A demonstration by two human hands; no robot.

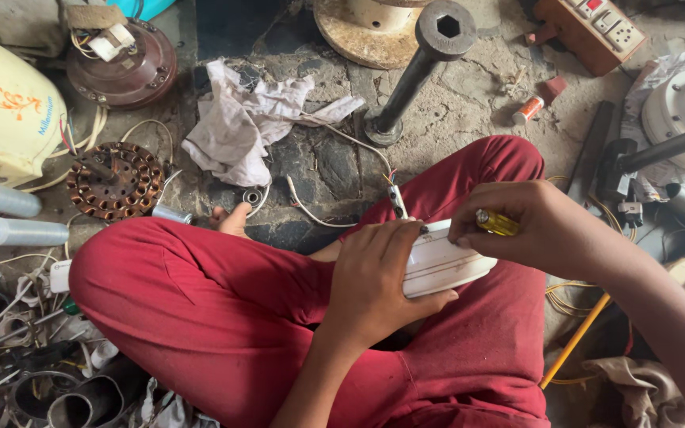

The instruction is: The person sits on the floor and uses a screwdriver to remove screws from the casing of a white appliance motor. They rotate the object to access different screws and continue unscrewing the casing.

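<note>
I sit cross-legged in red trousers (223,309) on a stone floor. My left hand (374,277) grips a round white casing (441,265) resting on my lap, fingers wrapped over its left side. My right hand (545,230) is closed on a screwdriver with a yellow transparent handle (498,223), its tip pointing down at the casing's top edge. A thin wire with a small connector (396,198) rises from the casing toward the floor.
A crumpled white rag (247,119) lies ahead beside a black metal pipe socket (422,63). A copper-wound stator (115,181), a brown motor housing (124,63) and a cream cover (1,111) sit left. A switch board (592,28) and white fan parts (679,111) are right.
</note>
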